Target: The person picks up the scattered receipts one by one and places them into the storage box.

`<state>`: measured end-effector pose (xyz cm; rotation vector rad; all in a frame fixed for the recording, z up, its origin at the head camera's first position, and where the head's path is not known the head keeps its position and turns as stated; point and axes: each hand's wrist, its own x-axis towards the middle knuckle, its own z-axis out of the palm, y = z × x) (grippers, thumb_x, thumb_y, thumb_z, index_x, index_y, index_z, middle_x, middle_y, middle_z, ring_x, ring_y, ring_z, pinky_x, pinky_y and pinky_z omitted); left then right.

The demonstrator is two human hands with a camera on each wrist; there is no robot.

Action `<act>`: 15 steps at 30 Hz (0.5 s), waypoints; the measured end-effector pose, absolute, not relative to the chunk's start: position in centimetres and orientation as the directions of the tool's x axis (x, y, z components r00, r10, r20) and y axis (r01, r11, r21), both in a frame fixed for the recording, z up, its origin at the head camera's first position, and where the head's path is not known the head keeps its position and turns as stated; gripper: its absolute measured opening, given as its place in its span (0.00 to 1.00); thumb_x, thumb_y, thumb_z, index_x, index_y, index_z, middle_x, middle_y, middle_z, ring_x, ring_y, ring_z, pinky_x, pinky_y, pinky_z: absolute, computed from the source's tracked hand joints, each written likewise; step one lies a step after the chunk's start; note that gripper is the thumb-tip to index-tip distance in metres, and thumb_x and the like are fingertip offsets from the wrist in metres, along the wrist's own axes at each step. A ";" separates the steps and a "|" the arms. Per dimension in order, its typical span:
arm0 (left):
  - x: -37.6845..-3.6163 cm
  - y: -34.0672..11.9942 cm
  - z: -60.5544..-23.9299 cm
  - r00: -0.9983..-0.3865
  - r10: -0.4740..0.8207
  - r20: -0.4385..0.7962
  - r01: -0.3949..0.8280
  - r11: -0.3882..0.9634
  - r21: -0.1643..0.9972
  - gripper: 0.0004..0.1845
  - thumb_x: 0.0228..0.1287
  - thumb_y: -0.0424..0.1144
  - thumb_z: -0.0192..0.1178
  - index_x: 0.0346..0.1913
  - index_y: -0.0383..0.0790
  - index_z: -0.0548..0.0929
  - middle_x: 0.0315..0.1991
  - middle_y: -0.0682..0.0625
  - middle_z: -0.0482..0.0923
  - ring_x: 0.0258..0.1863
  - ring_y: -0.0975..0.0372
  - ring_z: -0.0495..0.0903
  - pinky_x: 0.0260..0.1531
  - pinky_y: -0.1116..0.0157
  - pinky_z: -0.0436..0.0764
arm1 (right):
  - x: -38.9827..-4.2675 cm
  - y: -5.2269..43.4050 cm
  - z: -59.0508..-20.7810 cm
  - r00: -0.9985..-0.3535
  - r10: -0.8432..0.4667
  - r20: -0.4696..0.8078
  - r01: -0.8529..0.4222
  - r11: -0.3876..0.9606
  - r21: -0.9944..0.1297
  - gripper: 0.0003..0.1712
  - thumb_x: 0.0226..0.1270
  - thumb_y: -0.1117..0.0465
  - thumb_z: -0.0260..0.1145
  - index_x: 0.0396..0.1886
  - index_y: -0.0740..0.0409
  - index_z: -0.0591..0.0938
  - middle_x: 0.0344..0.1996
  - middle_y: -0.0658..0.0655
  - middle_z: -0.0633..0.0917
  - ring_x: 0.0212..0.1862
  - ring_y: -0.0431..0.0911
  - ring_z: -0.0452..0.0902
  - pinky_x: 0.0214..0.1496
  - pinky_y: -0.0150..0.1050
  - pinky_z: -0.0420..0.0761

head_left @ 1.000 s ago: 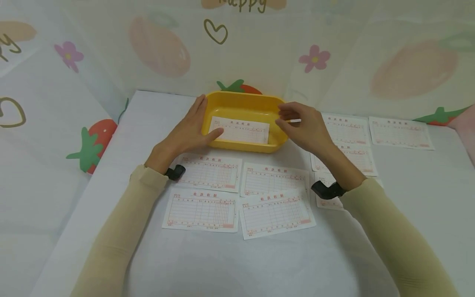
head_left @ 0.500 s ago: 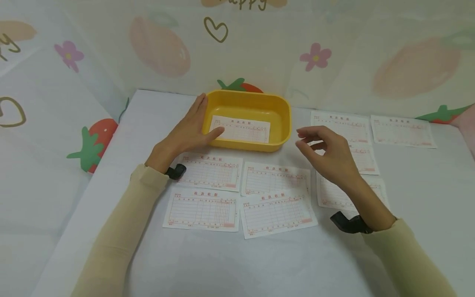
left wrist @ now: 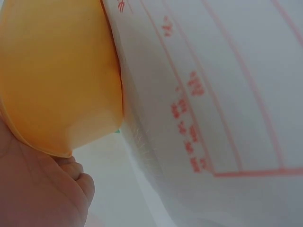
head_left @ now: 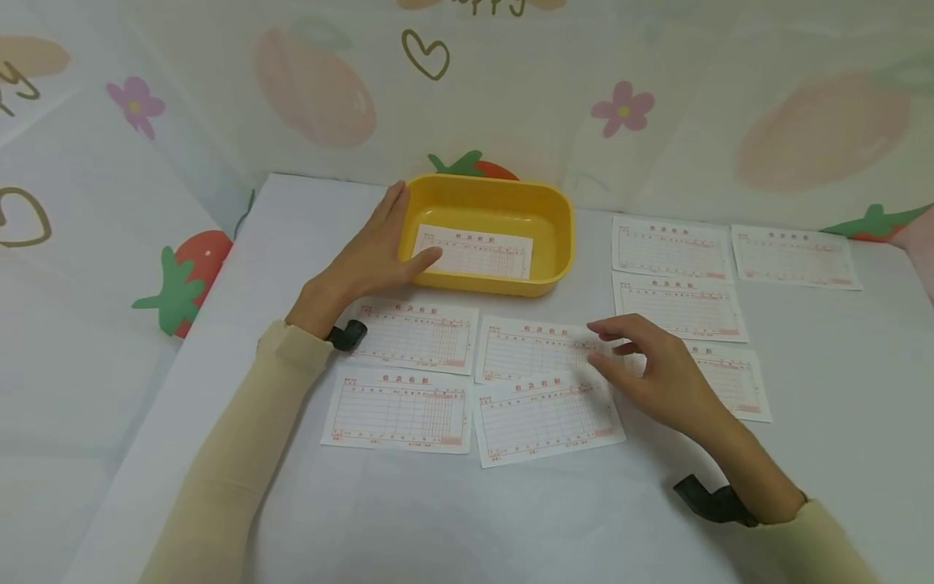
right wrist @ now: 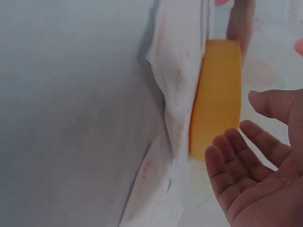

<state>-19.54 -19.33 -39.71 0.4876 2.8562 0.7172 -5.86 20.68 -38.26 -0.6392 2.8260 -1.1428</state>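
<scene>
A yellow plastic basin (head_left: 521, 285) stands at the back of the table with a printed receipt slip (head_left: 474, 253) lying flat inside. My left hand (head_left: 362, 258) holds its left end, fingers along the outer wall and thumb over the front rim. The left wrist view shows the palm against the basin (left wrist: 61, 80). Over the right side of the slips, my right hand (head_left: 660, 373) hovers with parted, gently bent fingers and nothing between them. Nearest to its fingertips is a slip (head_left: 533, 349), partly overlapped by a tilted slip (head_left: 547, 422).
Two more slips lie at front left, a back slip (head_left: 416, 337) and a front slip (head_left: 397, 410). Several others, including a far-right slip (head_left: 795, 258), lie right of the basin. White cloth covers the table (head_left: 452, 519); a patterned curtain (head_left: 511, 105) hangs behind.
My right hand has come away from the basin's right rim, dropping a pinched white thing from view, and moved right and toward me over the slips. The left hand stays put.
</scene>
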 end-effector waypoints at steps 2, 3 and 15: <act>-19.6 -19.3 -39.7 -0.935 0.347 -0.074 0.270 0.832 0.484 0.60 0.72 0.70 0.51 0.86 0.39 0.29 0.89 0.46 0.24 0.89 0.51 0.35 0.88 0.49 0.45 | -5.3 20.8 -38.5 -0.909 -0.397 0.128 -0.379 0.658 -0.651 0.20 0.70 0.63 0.74 0.60 0.57 0.85 0.55 0.54 0.89 0.56 0.49 0.86 0.56 0.39 0.88; -19.6 -19.3 -39.7 -0.935 0.347 -0.076 0.269 0.832 0.486 0.60 0.72 0.70 0.51 0.86 0.39 0.29 0.89 0.46 0.24 0.89 0.51 0.35 0.88 0.49 0.45 | -5.0 20.8 -38.6 -0.906 -0.403 0.127 -0.385 0.664 -0.641 0.20 0.70 0.63 0.75 0.60 0.56 0.85 0.55 0.53 0.89 0.55 0.49 0.87 0.56 0.41 0.88; -19.5 -19.2 -39.7 -0.935 0.347 -0.073 0.268 0.827 0.494 0.61 0.72 0.70 0.52 0.86 0.39 0.29 0.89 0.46 0.24 0.89 0.50 0.35 0.88 0.48 0.46 | -2.0 20.6 -39.6 -0.888 -0.454 0.077 -0.416 0.719 -0.558 0.32 0.62 0.57 0.81 0.66 0.51 0.83 0.63 0.50 0.85 0.66 0.49 0.81 0.68 0.44 0.80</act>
